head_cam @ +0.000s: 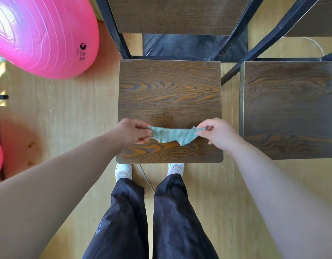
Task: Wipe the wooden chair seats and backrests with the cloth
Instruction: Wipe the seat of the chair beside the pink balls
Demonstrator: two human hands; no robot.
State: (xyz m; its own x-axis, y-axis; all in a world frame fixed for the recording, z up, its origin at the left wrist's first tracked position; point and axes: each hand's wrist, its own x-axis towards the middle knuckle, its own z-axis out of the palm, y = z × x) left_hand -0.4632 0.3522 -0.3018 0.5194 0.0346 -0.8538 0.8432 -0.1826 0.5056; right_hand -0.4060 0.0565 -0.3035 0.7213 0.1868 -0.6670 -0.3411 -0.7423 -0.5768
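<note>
Looking straight down, you've got the cloth [172,135] stretched out between both hands over the front half of the middle chair seat [169,94]. Your left hand [132,132] has its fingers [142,126] pinched shut on the left end of the cloth, and your right hand [218,132] is doing the same on the right end, fingers closed tight on a little twisted corner. It's a teal striped rag, sagging a bit in the middle with a ragged lower edge; can't really tell if that edge is touching the wood or hanging just above it. The seat is dark brown with bold orange grain, and its backrest [176,14] sits at the top of the view on a black metal frame [112,28]. A second chair seat [290,109] is just beside it on the right, same wood. A big pink exercise ball [41,34] sits on the floor [68,113] to the upper left. Your white shoes [123,171] and dark trousers [161,221] are right at the front edge of the seat, on light wood flooring.
</note>
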